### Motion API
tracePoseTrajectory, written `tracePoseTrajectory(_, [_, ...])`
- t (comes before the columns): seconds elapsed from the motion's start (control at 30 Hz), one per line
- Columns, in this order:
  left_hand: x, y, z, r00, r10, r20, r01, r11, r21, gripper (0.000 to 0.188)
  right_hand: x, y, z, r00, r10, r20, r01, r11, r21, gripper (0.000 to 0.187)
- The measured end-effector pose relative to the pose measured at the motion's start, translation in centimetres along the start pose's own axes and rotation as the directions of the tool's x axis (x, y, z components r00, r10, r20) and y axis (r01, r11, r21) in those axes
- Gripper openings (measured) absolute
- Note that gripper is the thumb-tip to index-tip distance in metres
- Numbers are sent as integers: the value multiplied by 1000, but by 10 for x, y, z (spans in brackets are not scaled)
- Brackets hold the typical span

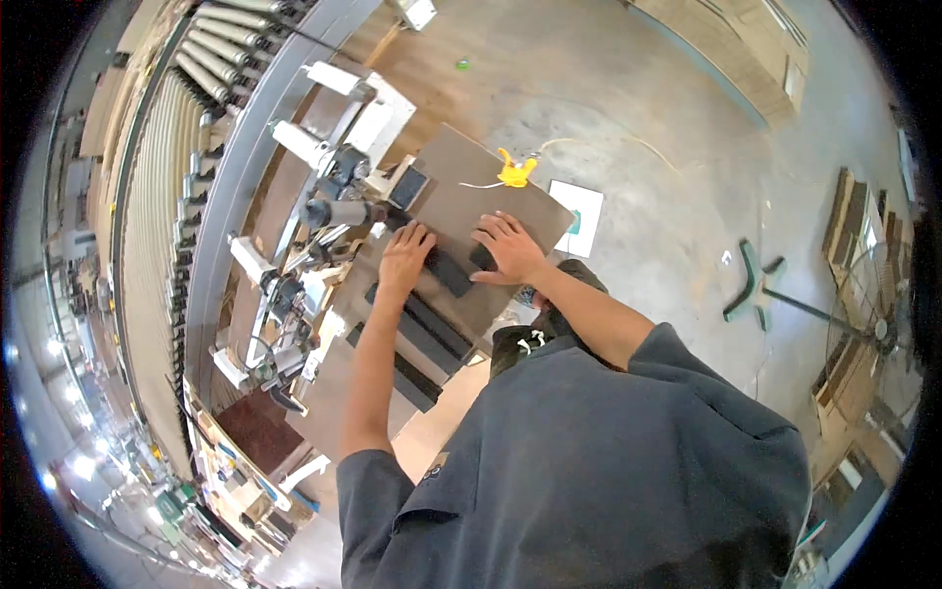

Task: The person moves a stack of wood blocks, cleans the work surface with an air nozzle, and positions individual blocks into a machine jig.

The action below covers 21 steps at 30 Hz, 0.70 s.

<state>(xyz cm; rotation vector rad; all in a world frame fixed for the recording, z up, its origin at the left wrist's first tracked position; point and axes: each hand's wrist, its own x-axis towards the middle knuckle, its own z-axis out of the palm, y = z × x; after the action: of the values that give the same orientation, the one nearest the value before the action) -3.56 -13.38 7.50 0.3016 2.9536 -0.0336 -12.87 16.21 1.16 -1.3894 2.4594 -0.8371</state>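
Note:
A long black strip (447, 272) lies on a brown board (461, 191) in front of me. The bent fingers of my left hand (404, 257) close over its far end, close to the machine's heads. My right hand (512, 251) grips a short dark block (482, 257) between thumb and fingers, on the board just right of the strip. Part of that block is hidden under the palm. More black strips (424, 329) lie side by side below my left forearm. Beyond my right hand, a yellow plastic tool (516, 169) rests on the board.
At the left stands a machine with white and grey cylinders (339, 213) along a grey metal beam (235, 177), with rollers (221, 44) behind. A white sheet (579, 221) lies right of the board. A fan with green feet (754, 285) stands right, near stacked boards (849, 231).

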Motion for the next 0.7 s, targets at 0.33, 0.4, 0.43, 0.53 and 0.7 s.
tracePoseTrajectory(0.33, [-16, 24, -57, 981, -8, -193, -28, 983, -182, 61, -9, 15, 18, 906, 258, -335, -103, 903, 417, 42])
tracePoseTrajectory(0.4, [-19, 44, -68, 913, -113, -392, 19, 972, -235, 63, -9, 12, 15, 908, 258, -330, -103, 901, 421, 42])
tracePoseTrajectory(0.43, [-22, 57, -65, 909, -124, -398, 28, 971, -239, 63, -8, 12, 16, 912, 247, -327, -96, 905, 415, 42])
tracePoseTrajectory(0.53, [-29, 109, -44, 794, -458, -400, 253, 847, -466, 67, -2, 5, 15, 946, 119, -302, -42, 968, 248, 45])
tracePoseTrajectory(0.7, [-15, 172, -5, 516, -853, 83, 616, 302, -728, 61, -10, 14, 25, 986, 49, -159, -47, 999, 18, 55])
